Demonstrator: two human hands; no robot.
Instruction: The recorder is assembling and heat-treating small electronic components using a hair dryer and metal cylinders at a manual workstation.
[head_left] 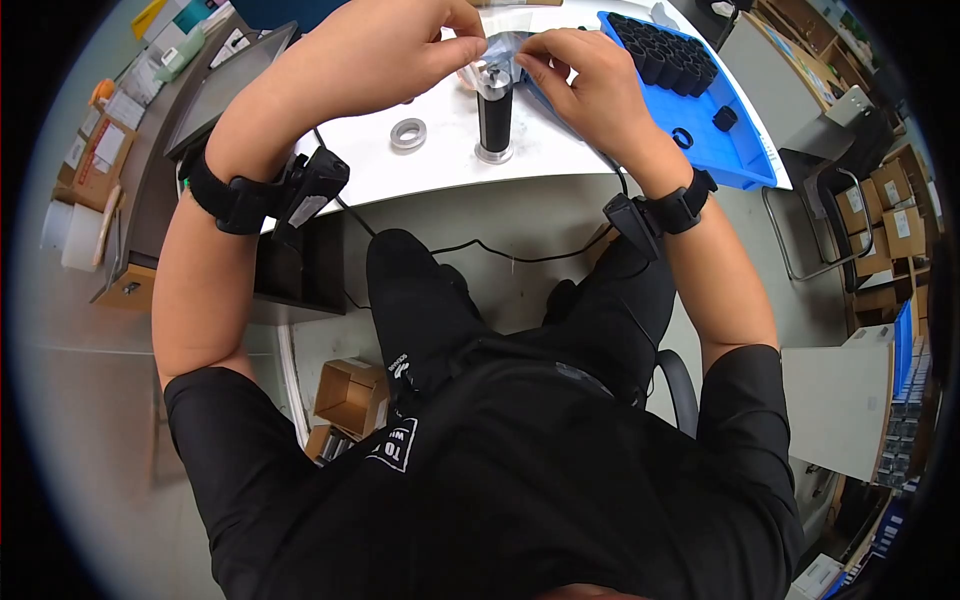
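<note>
My left hand (400, 50) and my right hand (585, 75) both pinch a small clear plastic bag (500, 48) between their fingertips, held over the top of an upright black cylinder (494, 115) with a metal base and a metal top. The cylinder stands on the white table (440, 170) near its front edge. A loose metal ring (408, 133) lies on the table to the left of the cylinder, under my left wrist. Each wrist wears a black strap with a small black device.
A blue tray (735, 150) with several black cylindrical sleeves stands at the right, two loose black rings in its near part. A dark flat screen (215, 90) lies at the left. Cardboard boxes (350, 395) sit on the floor beneath; a black cable (520, 255) hangs off the table's front edge.
</note>
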